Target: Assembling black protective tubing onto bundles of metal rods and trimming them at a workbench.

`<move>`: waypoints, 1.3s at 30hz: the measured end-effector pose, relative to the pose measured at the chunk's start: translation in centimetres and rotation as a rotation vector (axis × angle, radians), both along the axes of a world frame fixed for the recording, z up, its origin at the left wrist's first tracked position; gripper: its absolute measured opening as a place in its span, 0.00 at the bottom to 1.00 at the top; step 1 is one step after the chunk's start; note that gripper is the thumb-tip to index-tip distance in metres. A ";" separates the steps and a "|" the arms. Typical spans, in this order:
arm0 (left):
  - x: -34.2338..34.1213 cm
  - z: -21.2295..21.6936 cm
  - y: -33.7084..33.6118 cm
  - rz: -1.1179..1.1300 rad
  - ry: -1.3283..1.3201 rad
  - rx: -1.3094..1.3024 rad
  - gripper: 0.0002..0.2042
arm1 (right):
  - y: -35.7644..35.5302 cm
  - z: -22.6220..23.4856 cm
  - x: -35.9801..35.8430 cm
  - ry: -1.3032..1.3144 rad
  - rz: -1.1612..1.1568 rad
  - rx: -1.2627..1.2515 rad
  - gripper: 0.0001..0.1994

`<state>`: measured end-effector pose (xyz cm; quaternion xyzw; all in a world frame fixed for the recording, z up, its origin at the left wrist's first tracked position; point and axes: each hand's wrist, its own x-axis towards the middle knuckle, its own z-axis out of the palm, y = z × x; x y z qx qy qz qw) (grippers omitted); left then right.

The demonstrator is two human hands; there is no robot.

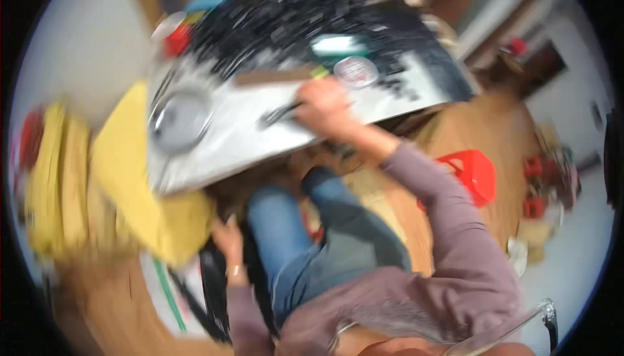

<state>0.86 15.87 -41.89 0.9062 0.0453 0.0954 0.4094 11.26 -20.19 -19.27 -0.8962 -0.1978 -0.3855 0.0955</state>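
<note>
My right hand (325,106) is closed over the white tabletop (240,119). A short dark tool (279,114) sticks out to the left of its fingers; blur hides its exact kind. Just beyond that hand lie a brown strip (270,78) and a round, clear-lidded tub (356,71). Small black pieces (279,21) cover the far part of the table in a heap. Below the table's edge, beside my left knee, hangs my left hand (227,239). It is close to the yellow sack (153,193); smeared fingers hide whether it grips anything.
A round grey dish (181,121) stands on the table's left, with a red-and-white cup (174,34) behind it. A green-and-white packet (339,45) lies on the black heap. Folded yellow sacks (58,180) are stacked at the left. A red plastic stool (471,177) stands right.
</note>
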 end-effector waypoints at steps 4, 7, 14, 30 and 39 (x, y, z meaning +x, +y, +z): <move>0.4 16.3 -8.5 -0.076 -0.260 -0.254 0.15 | -4.1 3.0 -2.8 0.015 0.027 0.021 0.13; 0.9 23.1 -12.8 -0.252 -0.633 -0.227 0.14 | -10.0 5.4 -3.2 -0.133 -0.144 0.031 0.13; 8.9 25.6 -19.8 -0.314 -0.793 0.089 0.15 | -30.6 5.4 -2.6 0.047 -0.944 0.108 0.11; 9.8 24.4 -21.6 -0.196 -0.617 0.218 0.15 | -48.6 3.9 1.6 0.403 -1.341 0.046 0.12; 10.0 24.3 -21.2 -0.212 -0.607 0.236 0.14 | -45.9 11.9 0.9 0.379 -1.122 0.180 0.12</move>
